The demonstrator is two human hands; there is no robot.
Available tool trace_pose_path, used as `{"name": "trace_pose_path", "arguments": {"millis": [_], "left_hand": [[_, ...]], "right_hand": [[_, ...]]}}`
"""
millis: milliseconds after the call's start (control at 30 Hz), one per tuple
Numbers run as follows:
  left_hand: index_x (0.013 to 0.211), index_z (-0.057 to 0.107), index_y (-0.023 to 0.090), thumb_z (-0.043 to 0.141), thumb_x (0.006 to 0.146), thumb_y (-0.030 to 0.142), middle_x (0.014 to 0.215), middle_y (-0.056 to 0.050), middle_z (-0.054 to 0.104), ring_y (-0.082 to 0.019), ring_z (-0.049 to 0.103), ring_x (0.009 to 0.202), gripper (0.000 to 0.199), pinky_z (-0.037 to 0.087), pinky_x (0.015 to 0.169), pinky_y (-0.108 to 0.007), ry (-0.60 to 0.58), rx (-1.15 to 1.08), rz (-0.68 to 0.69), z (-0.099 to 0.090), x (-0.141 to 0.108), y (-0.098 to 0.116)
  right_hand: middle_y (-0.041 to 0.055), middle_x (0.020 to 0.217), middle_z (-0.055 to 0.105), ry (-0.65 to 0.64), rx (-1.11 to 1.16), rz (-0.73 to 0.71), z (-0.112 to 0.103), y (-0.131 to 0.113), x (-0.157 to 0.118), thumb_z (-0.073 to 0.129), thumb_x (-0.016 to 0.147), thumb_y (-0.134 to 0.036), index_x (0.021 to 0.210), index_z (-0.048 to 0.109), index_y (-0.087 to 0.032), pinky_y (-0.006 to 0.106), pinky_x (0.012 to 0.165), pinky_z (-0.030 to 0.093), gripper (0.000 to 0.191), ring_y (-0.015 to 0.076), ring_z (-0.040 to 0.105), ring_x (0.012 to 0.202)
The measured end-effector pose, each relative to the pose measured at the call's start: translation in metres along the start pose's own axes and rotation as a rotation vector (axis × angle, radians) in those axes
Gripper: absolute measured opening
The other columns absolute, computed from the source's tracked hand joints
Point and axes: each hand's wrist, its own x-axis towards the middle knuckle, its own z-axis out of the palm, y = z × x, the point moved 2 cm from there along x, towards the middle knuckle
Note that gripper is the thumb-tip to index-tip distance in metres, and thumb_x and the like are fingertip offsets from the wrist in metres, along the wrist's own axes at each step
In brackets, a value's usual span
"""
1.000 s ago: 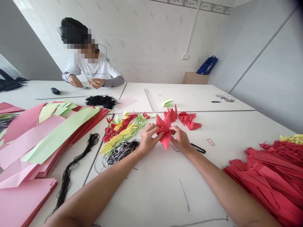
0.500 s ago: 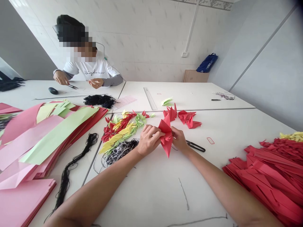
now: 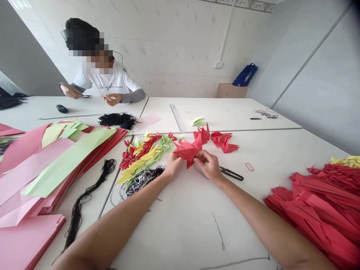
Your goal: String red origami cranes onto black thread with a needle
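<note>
**Red folded paper piece, 2 bare hands, very colourful table**

So the red paper piece (image 3: 189, 150) sits right between the 2 hands, just over the white table (image 3: 182, 225), points sticking out in several directions. The left hand (image 3: 173, 164) is under and behind its left side. The paper covers those fingertips, so I can't tell how tightly they're closed. The right hand (image 3: 208, 165) has thumb and fingers pinching the lower right edge, and a dark thread (image 3: 203, 174) hangs down just beside those fingers.

Container-wise, there's a blue bag (image 3: 245, 75) on top of a cardboard box (image 3: 232, 90) by the wall. Can't see inside either.

Pose: both forearms come in from the bottom corners and angle inward until the hands nearly meet. Right fingers are bent, knuckles up.

Nearby stuff: black snips (image 3: 231, 173) lie just beyond the right wrist, 2 more red folded pieces (image 3: 224, 141) are behind the held piece, and a heap of small red, yellow and green folds (image 3: 143, 152) lies to the left, next to a black-and-white cord tangle (image 3: 142, 182).
</note>
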Motion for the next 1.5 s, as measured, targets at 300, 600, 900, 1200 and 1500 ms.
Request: {"name": "trace_pose_path", "arguments": {"millis": [300,600,900,1200,1500], "left_hand": [[0.089,0.070,0.016,0.072,0.077,0.038,0.088,-0.005,0.073,-0.019,0.064,0.083,0.025,0.050,0.079,-0.030,-0.013,-0.024,-0.009,0.001,0.001,-0.002],[0.087,0.072,0.014,0.072,0.076,0.035,0.092,-0.008,0.076,-0.021,0.067,0.083,0.023,0.052,0.080,-0.031,0.022,-0.032,-0.025,0.004,0.000,0.005],[0.086,0.076,0.013,0.072,0.076,0.034,0.086,-0.007,0.077,-0.022,0.068,0.081,0.023,0.053,0.078,-0.032,-0.054,-0.010,-0.005,-0.001,0.003,-0.001],[0.089,0.077,0.014,0.069,0.079,0.029,0.093,-0.007,0.077,-0.023,0.069,0.088,0.020,0.054,0.084,-0.033,-0.049,-0.082,-0.018,-0.002,0.004,-0.011],[0.089,0.077,0.015,0.071,0.076,0.033,0.098,-0.008,0.078,-0.024,0.070,0.092,0.023,0.054,0.085,-0.034,0.064,-0.139,-0.070,-0.003,0.005,-0.011]], "right_hand": [[-0.0022,0.065,0.061,0.022,-0.039,-0.007,-0.001,-0.001,0.001,0.062,0.088,-0.036,0.077,0.057,-0.021,0.025,0.055,0.044,0.019,0.0116,0.050,0.054],[-0.0014,0.068,0.056,0.006,-0.017,0.016,-0.004,-0.001,0.003,0.058,0.092,-0.043,0.078,0.056,-0.022,0.026,0.057,0.041,0.026,0.0134,0.049,0.060],[-0.0012,0.068,0.060,0.014,0.083,0.077,-0.005,0.005,0.002,0.061,0.092,-0.048,0.079,0.057,-0.021,0.025,0.054,0.041,0.030,0.0118,0.047,0.056],[-0.0018,0.067,0.058,-0.014,0.149,0.114,-0.003,0.010,0.003,0.061,0.090,-0.053,0.084,0.061,-0.021,0.025,0.053,0.044,0.033,0.0116,0.049,0.055],[0.0033,0.079,0.068,0.008,0.062,0.096,-0.004,0.003,0.000,0.059,0.093,-0.051,0.102,0.067,-0.021,0.027,0.054,0.048,0.033,0.0143,0.055,0.061]]}}
